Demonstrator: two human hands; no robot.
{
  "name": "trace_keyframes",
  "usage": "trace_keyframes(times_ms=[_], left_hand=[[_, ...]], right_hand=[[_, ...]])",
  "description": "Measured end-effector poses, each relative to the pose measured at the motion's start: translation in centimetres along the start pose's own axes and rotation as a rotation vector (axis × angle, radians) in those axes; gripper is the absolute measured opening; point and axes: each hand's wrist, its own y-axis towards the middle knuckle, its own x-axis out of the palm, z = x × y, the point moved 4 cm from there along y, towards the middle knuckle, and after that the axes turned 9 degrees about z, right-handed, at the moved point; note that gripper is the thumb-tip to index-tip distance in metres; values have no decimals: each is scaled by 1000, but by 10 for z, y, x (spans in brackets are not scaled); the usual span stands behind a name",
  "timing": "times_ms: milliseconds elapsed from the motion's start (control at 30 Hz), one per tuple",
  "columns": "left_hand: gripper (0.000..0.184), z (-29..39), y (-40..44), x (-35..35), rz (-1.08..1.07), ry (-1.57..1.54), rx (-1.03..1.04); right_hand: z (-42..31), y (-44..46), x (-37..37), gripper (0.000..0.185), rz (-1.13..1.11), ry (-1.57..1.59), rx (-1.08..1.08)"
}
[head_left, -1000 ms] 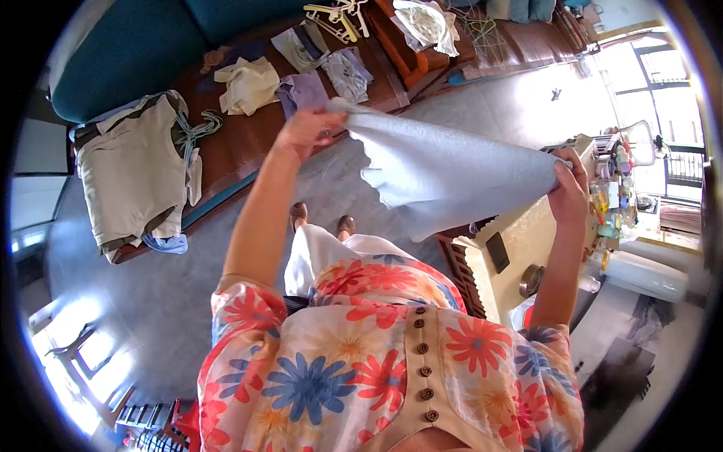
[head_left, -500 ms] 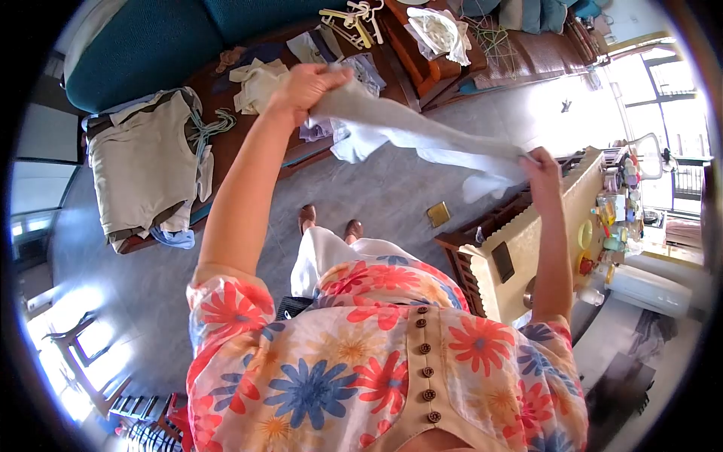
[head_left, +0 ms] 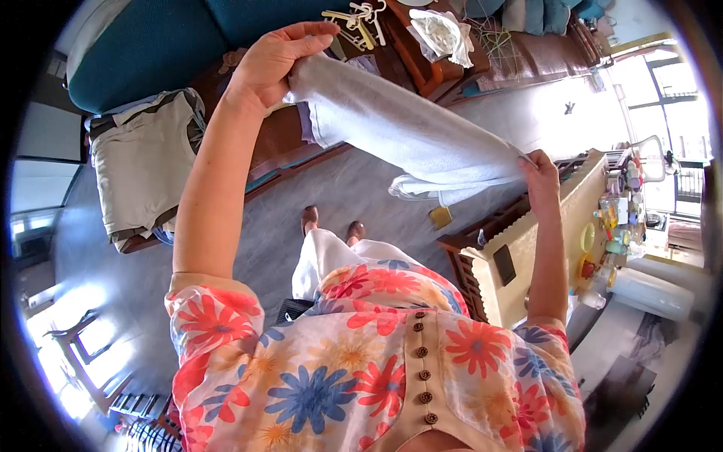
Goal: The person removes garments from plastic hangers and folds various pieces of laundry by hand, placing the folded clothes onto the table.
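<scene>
A pale grey-white cloth (head_left: 407, 124) is stretched in the air between my two hands, its top edge sloping down to the right. My left hand (head_left: 275, 64) is at the cloth's upper left end. Thumb and forefinger there point outward, while the cloth's end lies against the palm and the other fingers are hidden. At the right end, my right hand (head_left: 542, 179) pinches a corner. The lower edge hangs loose in folds above the floor.
A stack of beige and dark garments (head_left: 143, 169) lies on the wooden bench (head_left: 275, 139) at left. Hangers (head_left: 358, 26) lie at its far end. White cloths (head_left: 444, 38) rest on a wooden stand. At right, a table (head_left: 486, 282) bears a phone (head_left: 503, 262) and several containers.
My left hand has moved left and up, its forefinger and thumb now extended. The cloth has gone from bunched and blurred to spread out. My right hand has barely moved.
</scene>
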Motion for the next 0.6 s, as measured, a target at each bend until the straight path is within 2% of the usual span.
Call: trace_keyframes(times_ms=[67, 167, 300, 433, 467, 600], left_hand=[[24, 2, -7, -2, -25, 61, -47], [27, 9, -19, -2, -241, 158, 10], [32, 17, -38, 9, -457, 461, 39], [28, 20, -50, 9, -465, 994, 186], [24, 24, -50, 4, -395, 1270, 452], [14, 50, -55, -2, -144, 1187, 503]], right_hand=[[-6, -3, 4, 17, -32, 16, -7], [-3, -6, 3, 16, -62, 17, -12], [-4, -9, 4, 12, -147, -47, -10], [-9, -15, 7, 13, -208, -208, 14], [-14, -20, 11, 14, -222, -245, 29], [-25, -32, 17, 17, -329, -358, 133]])
